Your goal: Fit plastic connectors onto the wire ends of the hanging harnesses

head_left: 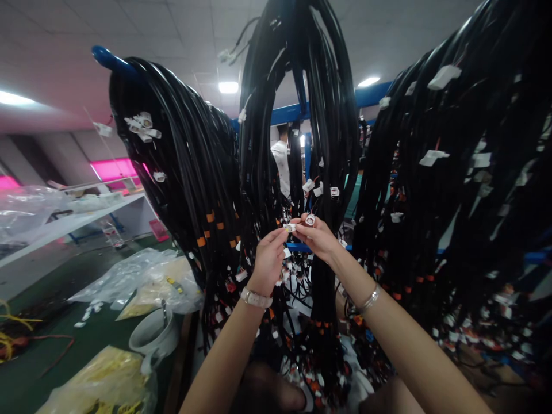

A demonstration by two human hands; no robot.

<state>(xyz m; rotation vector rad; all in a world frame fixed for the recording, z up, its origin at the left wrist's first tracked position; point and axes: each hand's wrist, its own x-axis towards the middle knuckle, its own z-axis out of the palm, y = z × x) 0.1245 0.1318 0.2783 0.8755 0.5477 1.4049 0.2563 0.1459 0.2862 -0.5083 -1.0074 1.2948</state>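
A small white connector sat at the centre of the view, held at chest height between the fingertips of two bare hands, in front of hanging bundles of cable. The person's left hand was nearly closed, its thumb and forefinger pinching the connector's left end. The right hand was partly curled, its thumb and fingertips meeting at the other end. A second white connector showed just at the right hand's fingers; whether it was gripped or only hung there could not be told. A pale watch circled the left wrist and a silver bracelet the right.

Directly behind the hands, a thick central bundle of black cables looped down from above. To its left hung another bundle, marked with orange bands and draped over a blue rack arm. A third, darker bundle filled the right side, dotted with white connectors. Through the gap, a person in a white top was partly visible.

At lower left, a green surface bore a white cup, a clear plastic bag and a bag of yellow pieces.
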